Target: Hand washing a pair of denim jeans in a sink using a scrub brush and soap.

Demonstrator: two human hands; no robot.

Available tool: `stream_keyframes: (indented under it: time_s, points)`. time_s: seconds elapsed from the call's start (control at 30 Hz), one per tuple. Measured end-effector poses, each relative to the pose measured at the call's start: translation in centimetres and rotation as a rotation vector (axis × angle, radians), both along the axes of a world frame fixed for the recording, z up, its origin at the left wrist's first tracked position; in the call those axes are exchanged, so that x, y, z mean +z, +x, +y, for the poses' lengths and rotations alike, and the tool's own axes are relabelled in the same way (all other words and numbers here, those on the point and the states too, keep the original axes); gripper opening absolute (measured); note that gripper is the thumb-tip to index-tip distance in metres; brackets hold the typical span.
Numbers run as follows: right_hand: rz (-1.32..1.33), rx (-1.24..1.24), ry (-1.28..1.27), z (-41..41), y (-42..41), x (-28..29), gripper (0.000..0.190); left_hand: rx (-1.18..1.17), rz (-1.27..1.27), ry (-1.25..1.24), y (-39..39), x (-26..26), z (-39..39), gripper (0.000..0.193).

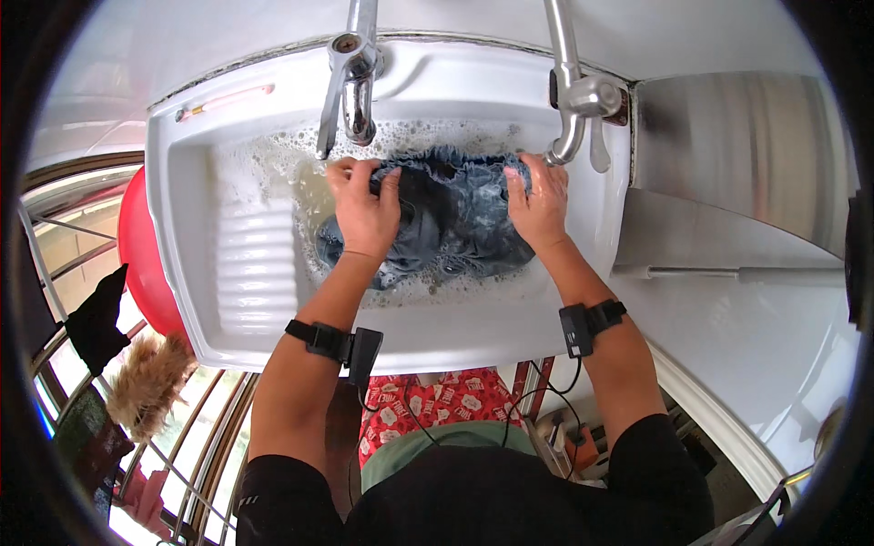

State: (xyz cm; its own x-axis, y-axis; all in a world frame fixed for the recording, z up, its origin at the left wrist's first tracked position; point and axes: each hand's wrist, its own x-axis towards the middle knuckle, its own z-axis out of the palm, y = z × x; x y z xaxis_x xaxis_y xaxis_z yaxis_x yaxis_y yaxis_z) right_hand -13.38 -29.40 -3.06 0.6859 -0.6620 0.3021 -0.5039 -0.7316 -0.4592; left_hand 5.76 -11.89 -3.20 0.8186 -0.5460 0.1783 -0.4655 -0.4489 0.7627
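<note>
A wet dark-blue denim garment [471,225] lies in soapy water inside a white laundry sink [444,338]. Its frayed edge runs along the far side, between my two hands. My left hand [369,211] grips the left end of that edge, thumb on the near side. At the right end, my right hand [539,208] pinches the same edge between thumb and fingers. Foam and bubbles [437,133] surround the cloth, and part of the garment is under water.
A chrome tap [358,89] and a steel tap [577,102] overhang the sink's far side; the steel spout is close to my right hand. A ribbed washboard [256,266] is moulded at left. A toothbrush-like stick [225,102] lies on the back ledge. A red basin [147,259] stands left.
</note>
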Motion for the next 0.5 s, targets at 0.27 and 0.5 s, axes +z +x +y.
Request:
stream_keyframes:
  time_s: [0.27, 0.5]
  points:
    - [0.232, 0.401, -0.054, 2.9, -1.1, -3.8, 0.029, -0.310, -0.181, 0.168, -2.9, -4.9, 0.7, 0.048]
    - [0.385, 0.338, -0.018, 1.6, 0.9, -10.0, 0.036, -0.465, -0.002, 0.634, -3.3, -6.0, -3.5, 0.068]
